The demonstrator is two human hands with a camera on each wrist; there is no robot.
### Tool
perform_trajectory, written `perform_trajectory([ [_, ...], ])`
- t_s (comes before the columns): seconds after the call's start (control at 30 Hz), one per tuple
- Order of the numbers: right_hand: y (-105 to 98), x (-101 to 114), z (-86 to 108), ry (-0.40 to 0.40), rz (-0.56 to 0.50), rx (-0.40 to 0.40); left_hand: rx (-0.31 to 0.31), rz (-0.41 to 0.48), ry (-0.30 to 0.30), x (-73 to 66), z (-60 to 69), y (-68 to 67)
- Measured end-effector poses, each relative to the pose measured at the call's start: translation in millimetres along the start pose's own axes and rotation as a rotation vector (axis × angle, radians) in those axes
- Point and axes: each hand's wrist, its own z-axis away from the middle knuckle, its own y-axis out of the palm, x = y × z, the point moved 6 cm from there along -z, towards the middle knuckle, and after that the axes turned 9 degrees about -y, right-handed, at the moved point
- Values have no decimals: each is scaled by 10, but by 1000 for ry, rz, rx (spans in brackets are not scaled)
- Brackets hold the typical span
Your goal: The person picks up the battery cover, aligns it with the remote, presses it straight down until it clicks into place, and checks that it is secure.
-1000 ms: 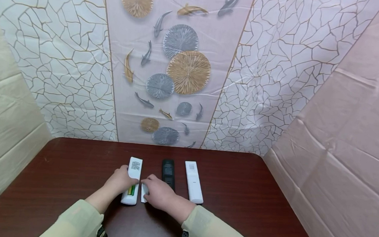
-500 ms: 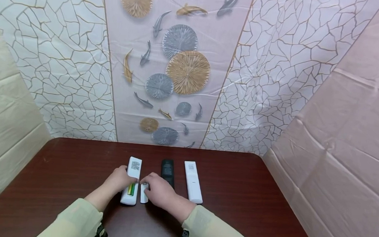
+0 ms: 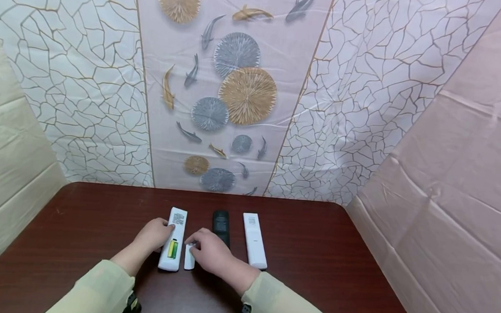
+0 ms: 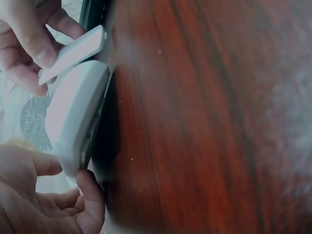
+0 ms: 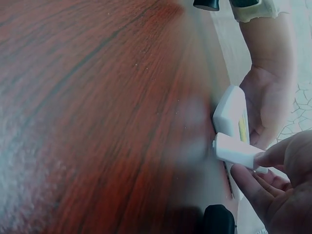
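A white remote control (image 3: 169,264) lies back up on the table, its battery compartment uncovered. Green and yellow batteries (image 3: 172,249) show inside it. My left hand (image 3: 152,236) grips the remote by its left edge, with the thumb on top. Just right of it, my right hand (image 3: 214,252) pinches a small white battery cover (image 3: 189,262) between thumb and fingers. From the left wrist view, the cover (image 4: 73,54) appears beside the remote's end (image 4: 80,105). The right wrist view shows the cover (image 5: 236,150) tilted and held at one end.
A black remote control (image 3: 221,224) lies behind my right hand, partly hidden by it. Further right is another white remote control (image 3: 255,241), face down. The dark red wooden table (image 3: 313,258) ends at a patterned cloth backdrop (image 3: 237,97).
My left thumb has slid off the batteries toward the remote's left edge, so more of the compartment shows. The right hand with the battery cover has barely moved.
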Motion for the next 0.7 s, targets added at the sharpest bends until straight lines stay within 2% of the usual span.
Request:
perform_trajectory([
  [0.5, -71, -36, 68, 22, -126, -18, -9, 35, -12, 29, -31, -34],
  [0.7, -94, -66, 82, 14, -164, -34, 1, 106, -16, 23, -14, -57],
])
